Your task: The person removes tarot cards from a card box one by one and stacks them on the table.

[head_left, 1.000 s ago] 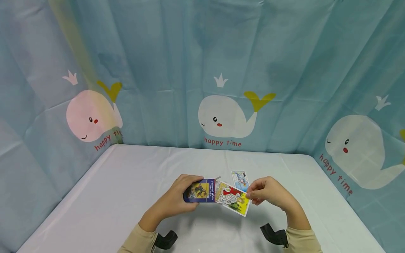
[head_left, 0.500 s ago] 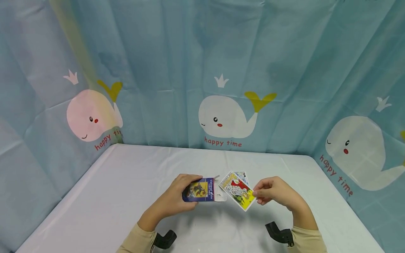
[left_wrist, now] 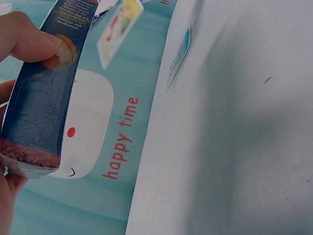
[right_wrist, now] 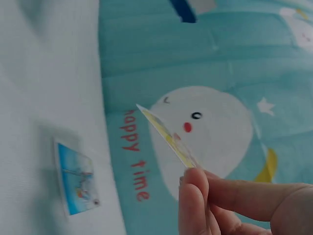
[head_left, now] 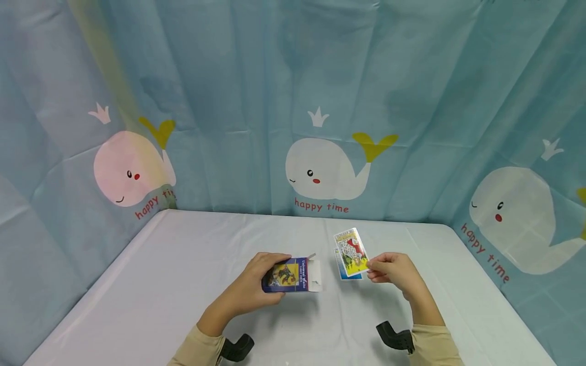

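Observation:
My left hand (head_left: 256, 284) grips a dark blue tarot card box (head_left: 286, 275) around its closed end, and the box's open end with a white flap (head_left: 315, 274) points right. In the left wrist view the thumb presses the narrow side of the box (left_wrist: 41, 98). Between thumb and fingers my right hand (head_left: 396, 272) pinches a yellow tarot card with a red-and-white figure (head_left: 351, 251) by its lower corner. The right wrist view shows that card (right_wrist: 166, 137) nearly edge-on. Below it a blue tarot card (right_wrist: 78, 180) lies on the table, partly covered by the held card in the head view.
A white cloth (head_left: 183, 284) covers the table. Behind and at the sides hangs a teal curtain (head_left: 229, 101) printed with whales. Each wrist wears a black mount, the left one (head_left: 237, 348) and the right one (head_left: 396, 338).
The right hand has drawn the yellow card out of the box and carried it right and away, over the blue card. The left hand with the box has barely moved.

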A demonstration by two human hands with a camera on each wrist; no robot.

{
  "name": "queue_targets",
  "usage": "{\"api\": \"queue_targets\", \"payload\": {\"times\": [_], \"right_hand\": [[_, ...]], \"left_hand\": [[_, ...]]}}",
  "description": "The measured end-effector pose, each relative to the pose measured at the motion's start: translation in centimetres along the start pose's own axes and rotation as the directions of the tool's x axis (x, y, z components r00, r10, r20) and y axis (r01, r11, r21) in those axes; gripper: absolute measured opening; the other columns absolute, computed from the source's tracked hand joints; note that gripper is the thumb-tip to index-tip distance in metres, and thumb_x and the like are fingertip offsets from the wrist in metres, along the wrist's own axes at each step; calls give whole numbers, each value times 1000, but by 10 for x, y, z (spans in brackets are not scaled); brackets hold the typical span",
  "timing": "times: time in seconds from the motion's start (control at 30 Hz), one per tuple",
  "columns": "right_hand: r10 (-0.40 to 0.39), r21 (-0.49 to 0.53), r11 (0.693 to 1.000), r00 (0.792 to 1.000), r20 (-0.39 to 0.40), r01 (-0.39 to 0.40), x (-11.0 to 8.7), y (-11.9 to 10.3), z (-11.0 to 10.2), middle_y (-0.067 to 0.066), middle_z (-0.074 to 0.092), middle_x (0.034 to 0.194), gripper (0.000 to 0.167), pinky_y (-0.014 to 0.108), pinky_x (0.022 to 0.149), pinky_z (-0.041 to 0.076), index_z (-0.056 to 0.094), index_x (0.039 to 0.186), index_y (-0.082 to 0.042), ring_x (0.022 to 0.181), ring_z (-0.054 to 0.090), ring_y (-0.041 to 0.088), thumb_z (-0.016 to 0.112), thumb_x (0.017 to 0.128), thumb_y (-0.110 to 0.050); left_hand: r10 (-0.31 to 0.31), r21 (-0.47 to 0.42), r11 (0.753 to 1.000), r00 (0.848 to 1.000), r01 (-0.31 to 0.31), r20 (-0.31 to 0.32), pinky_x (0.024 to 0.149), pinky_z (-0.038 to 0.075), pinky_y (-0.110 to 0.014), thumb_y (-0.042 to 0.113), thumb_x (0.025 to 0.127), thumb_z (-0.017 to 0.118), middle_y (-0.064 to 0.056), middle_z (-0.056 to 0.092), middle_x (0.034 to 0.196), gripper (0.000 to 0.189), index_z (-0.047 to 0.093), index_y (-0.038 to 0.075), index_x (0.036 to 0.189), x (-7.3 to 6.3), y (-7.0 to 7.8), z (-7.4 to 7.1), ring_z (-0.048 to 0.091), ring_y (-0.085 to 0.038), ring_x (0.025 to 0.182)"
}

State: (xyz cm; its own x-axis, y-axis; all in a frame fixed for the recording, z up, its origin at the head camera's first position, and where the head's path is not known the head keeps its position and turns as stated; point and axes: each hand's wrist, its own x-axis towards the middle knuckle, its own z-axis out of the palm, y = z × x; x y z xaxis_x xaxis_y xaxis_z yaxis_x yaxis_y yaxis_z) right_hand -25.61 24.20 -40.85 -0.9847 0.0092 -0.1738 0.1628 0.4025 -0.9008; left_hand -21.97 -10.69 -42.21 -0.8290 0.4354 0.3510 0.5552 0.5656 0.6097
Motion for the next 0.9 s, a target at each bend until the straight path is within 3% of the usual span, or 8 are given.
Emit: {"api": "queue_targets", "payload": {"times": [0.13,0.33,0.9], "right_hand": [[61,66,996,997,-38,-59,10,12,8,5,72,73,25,26,64,58,67,102,12,65,70,12,65,93,-12],[95,159,983,995,-31,-89,20,27,16,3,72,70,26,24,61,57,65,102,14,62,69,9,66,92,-9],[153,235,962,987,-39,-140,31,43,29,3,70,66,23,25,60,57,63,102,14,58,68,9,66,91,-6]], "left_hand": [[-6,-5,1000,1000,6,0,92,46,-37,16,76,80,4,56,135,72,52,25,142,0,0,-1,46,-14,118],[-3,-11,1000,1000,3,3,92,46,-38,16,76,80,4,55,136,73,52,25,143,0,0,-1,46,-14,118],[-29,-20,999,999,29,14,92,46,-37,17,76,80,5,54,137,73,52,25,143,0,3,-1,45,-12,119]]}}
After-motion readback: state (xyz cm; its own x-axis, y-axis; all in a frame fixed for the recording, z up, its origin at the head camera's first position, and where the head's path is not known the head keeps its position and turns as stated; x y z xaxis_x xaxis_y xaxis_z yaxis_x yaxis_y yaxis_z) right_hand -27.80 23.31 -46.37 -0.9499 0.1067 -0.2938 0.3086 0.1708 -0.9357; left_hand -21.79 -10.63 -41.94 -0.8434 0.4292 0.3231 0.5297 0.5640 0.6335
